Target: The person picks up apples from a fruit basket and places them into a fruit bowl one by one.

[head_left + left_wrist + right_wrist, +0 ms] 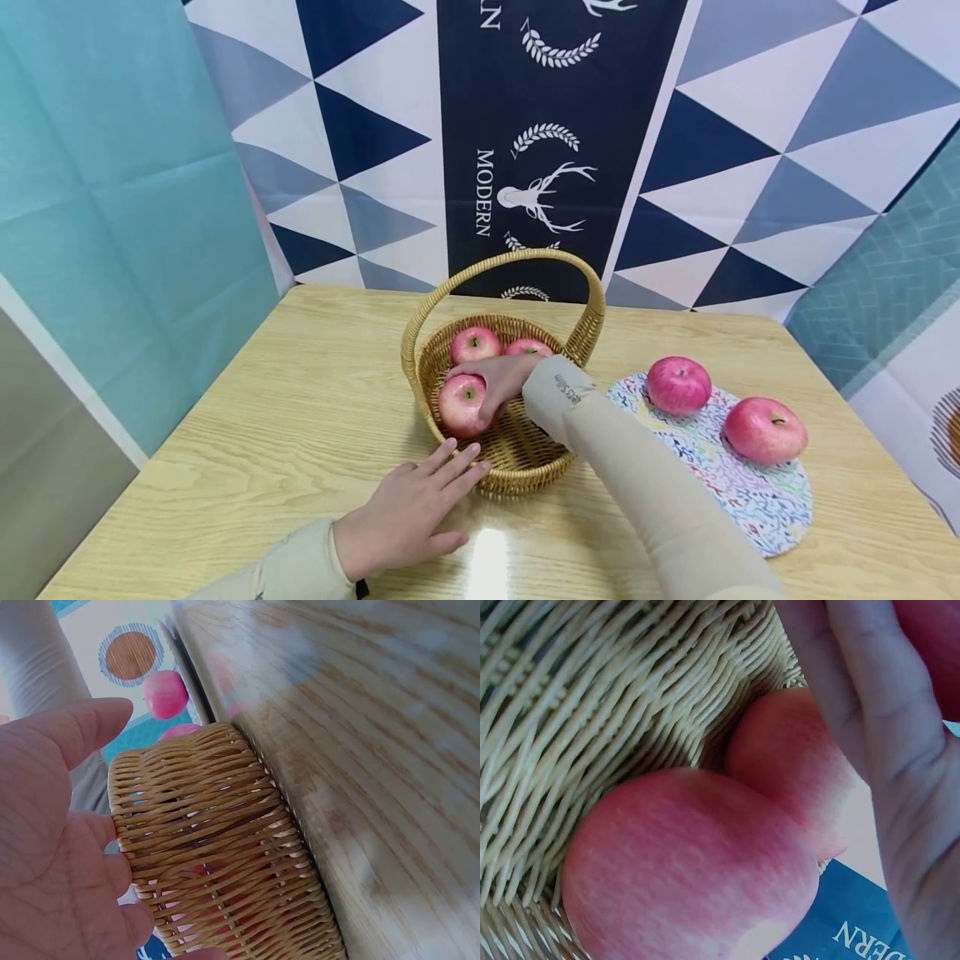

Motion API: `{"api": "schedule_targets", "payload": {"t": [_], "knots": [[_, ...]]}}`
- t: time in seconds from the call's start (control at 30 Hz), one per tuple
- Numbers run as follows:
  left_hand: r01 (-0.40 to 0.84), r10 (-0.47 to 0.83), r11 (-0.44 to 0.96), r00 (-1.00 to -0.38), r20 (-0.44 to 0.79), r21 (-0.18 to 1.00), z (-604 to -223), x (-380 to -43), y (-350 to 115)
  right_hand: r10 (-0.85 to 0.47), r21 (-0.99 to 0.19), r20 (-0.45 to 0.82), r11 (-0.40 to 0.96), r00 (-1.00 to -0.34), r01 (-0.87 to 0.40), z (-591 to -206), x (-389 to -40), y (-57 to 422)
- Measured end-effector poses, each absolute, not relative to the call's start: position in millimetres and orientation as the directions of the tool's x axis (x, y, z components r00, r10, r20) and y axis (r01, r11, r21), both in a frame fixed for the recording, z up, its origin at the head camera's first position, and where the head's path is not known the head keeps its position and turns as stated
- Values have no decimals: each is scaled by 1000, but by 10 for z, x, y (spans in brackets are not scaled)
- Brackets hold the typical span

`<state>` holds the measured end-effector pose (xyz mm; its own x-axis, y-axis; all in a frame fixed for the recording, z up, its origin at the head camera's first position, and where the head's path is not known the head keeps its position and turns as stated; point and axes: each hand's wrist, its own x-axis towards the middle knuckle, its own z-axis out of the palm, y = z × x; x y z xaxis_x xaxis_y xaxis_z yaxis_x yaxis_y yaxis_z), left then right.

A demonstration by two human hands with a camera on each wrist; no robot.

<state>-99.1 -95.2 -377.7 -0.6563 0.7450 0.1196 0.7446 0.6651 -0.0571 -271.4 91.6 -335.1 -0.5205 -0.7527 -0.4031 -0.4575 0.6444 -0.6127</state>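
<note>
A wicker basket (525, 481) with a tall arched handle stands on the table. Inside it, my right hand (508, 379) curls its thumb and fingers round a pink-red apple (459, 408) at the near left. Two more apples, one at the back left (476, 342) and one beside it (527, 347), lie behind the hand; both show large in the right wrist view (682, 862). My left hand (408, 512) has its fingers straight, with the tips against the basket's near left rim. The left wrist view shows its palm facing the woven wall (217, 832).
To the right, a rounded, colourfully patterned mat (757, 521) bears two apples, one farther back (678, 386) and one nearer (765, 430). The wooden table (300, 400) reaches back to a patterned cloth backdrop (375, 125). My right forearm crosses the mat's left side.
</note>
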Motion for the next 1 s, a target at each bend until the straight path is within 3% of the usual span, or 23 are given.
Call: {"api": "schedule_targets", "payload": {"t": [0.4,0.8,1.0], "knots": [[737,738,674,-670,81,-51,-3764,-996,-944,-705,-530,-440,703,-556,-474,-3184,-2674,929],[732,733,680,-677,74,-38,-3766,-992,-943,-741,-570,-403,663,-538,-485,-3052,-2647,1030],[735,735,677,-672,86,-40,-3776,-984,-941,-770,-646,-379,617,-513,-449,-3006,-2664,1140]]}}
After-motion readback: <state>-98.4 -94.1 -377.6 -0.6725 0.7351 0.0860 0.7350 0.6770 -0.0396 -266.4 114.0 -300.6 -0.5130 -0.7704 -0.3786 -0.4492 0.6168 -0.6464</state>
